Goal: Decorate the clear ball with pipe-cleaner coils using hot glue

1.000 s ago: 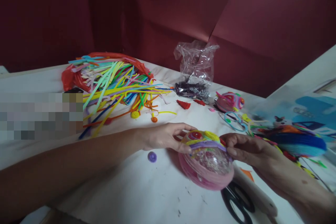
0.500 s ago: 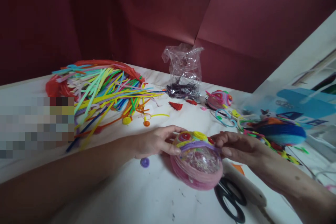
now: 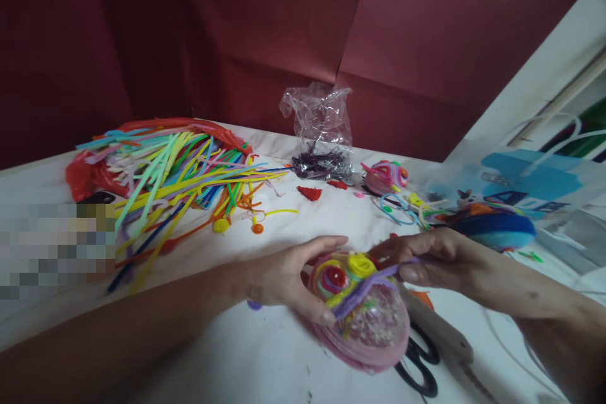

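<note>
My left hand (image 3: 288,276) grips the left side of a pink round craft piece (image 3: 364,315) with a clear glittery dome, red and yellow coils on top. My right hand (image 3: 426,262) pinches one end of a purple pipe cleaner (image 3: 364,284) that runs across the dome. The piece is tilted toward me just above the white table (image 3: 265,360). A small purple coil lies partly hidden under my left hand.
A big heap of coloured pipe cleaners (image 3: 175,170) lies at the left. A clear plastic bag (image 3: 322,132) stands at the back. A smaller pink craft piece (image 3: 386,177), a blue-orange fuzzy bundle (image 3: 497,227), black scissors (image 3: 419,366) and a white glue gun (image 3: 440,338) lie to the right.
The craft piece has tipped toward me, showing its coils. My right hand has drawn the purple pipe cleaner's end up to the right. The view shifted right.
</note>
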Demonstrator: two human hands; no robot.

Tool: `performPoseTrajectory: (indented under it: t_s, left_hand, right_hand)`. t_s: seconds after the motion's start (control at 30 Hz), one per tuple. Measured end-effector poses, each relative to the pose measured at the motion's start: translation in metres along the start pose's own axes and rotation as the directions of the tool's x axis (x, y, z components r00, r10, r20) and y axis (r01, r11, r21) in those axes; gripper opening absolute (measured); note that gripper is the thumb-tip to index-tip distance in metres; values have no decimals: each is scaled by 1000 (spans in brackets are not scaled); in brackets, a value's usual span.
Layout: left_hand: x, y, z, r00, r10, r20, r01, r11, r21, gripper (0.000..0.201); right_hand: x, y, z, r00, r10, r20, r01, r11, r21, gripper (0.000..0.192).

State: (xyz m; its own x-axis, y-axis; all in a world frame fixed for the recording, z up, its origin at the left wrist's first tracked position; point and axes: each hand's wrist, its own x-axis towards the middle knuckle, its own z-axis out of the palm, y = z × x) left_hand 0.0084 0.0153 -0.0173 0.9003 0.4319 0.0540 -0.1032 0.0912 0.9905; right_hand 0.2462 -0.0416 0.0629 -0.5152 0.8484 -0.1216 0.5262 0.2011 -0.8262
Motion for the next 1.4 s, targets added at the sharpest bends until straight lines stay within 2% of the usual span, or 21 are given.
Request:
performPoseTrajectory:
  t_s: [0.07, 0.17, 0.3, 0.4, 0.5, 0.6, 0.67, 0.77, 0.8, 0.83, 0.87, 0.97, 1.03, 1.13, 1.17, 1.27, 1.4]
  left_hand:
    - [1, 1, 5, 999, -9, 51, 12, 998, -57, 98]
    - [1, 5, 11, 997, 19, 70, -15, 998, -61, 88]
    - [-4, 15, 8, 999, 14, -50, -11, 998, 61, 82]
    - [-10, 24, -1, 989, -7, -144, 22, 995, 102, 80]
    - [-16, 28, -9, 974, -5, -227, 47, 982, 180, 79]
    - [-20, 26, -11, 968, 1, -253, 53, 977, 208, 81]
    - [-22, 24, -9, 967, -9, -254, 58, 981, 186, 81]
    - [-23, 22, -5, 963, -20, -270, 63, 986, 153, 81]
    - [-23, 23, -4, 958, -26, -284, 73, 985, 159, 82]
    - [-23, 24, -3, 953, -31, -301, 88, 980, 177, 84]
    - [-23, 25, -3, 947, -37, -319, 106, 974, 202, 85]
    - [-24, 27, -1, 942, -42, -333, 134, 956, 260, 81]
    - [-24, 25, -1, 944, -27, -328, 117, 959, 257, 77]
    - [-24, 20, -3, 911, -4, -412, 133, 950, 283, 86]
    - [-24, 19, -4, 897, 5, -441, 147, 940, 308, 89]
    - [-25, 17, -7, 897, 10, -442, 162, 923, 349, 85]
    - [-25, 20, -12, 872, 34, -488, 184, 901, 393, 78]
  right_hand:
    - [7, -2, 0, 1000, 17, -19, -16, 999, 29, 40]
    - [20, -3, 3, 998, 17, -61, -13, 998, 65, 44]
    - [34, -5, 3, 995, -22, -101, 31, 996, 80, 44]
    - [41, -8, 1, 980, -75, -186, 89, 994, 66, 39]
    - [46, -8, -3, 953, -119, -277, 123, 992, -1, 34]
    - [48, -1, -5, 924, -138, -357, 110, 989, -98, 34]
    - [47, 5, -4, 862, -164, -479, 91, 981, -171, 34]
    - [37, 5, 5, 681, -280, -677, 81, 947, -311, 32]
    - [33, 2, 10, 617, -358, -701, 88, 916, -390, 27]
    - [29, -1, 16, 580, -435, -689, 90, 875, -476, 21]
    - [27, -5, 21, 584, -504, -636, 115, 827, -550, 16]
    - [24, -12, 31, 703, -545, -456, 151, 742, -654, 17]
    - [23, -12, 30, 770, -481, -419, 115, 751, -650, 24]
    - [17, -3, 19, 845, -333, -419, 13, 795, -607, 29]
    - [12, 1, 16, 865, -286, -413, -22, 800, -599, 30]
    - [-6, 13, 14, 902, -176, -395, -108, 792, -600, 30]
    - [-30, 31, 24, 931, -41, -364, -218, 736, -641, 31]
